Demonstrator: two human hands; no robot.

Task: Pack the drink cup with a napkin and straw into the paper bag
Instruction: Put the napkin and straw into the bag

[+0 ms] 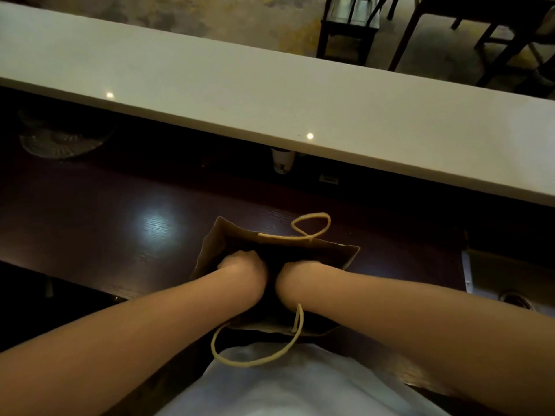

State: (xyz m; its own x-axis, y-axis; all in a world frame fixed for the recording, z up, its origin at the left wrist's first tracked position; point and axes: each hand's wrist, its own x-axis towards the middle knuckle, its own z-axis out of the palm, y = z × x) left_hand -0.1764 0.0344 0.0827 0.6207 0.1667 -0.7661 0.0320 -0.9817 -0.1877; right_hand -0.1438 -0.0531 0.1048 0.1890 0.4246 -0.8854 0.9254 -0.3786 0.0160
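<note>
- Nearest me, a pale garment (288, 385) fills the bottom edge, and one cord handle (255, 352) of the paper bag (210, 244) droops over it.
- I see both forearms reaching into the bag's open mouth on the dark wooden table (105, 211).
- My left hand (243, 264) looks curled into a loose fist at the rim; what it grips I cannot tell.
- My right hand (295, 270) is sunk in the bag's shadow, fingers hidden, so its state is unclear.
- The bag's inside is black; I make out no contents.
- Further off, a white drink cup (282, 162) stands half hidden beneath the pale counter (270, 94).
</note>
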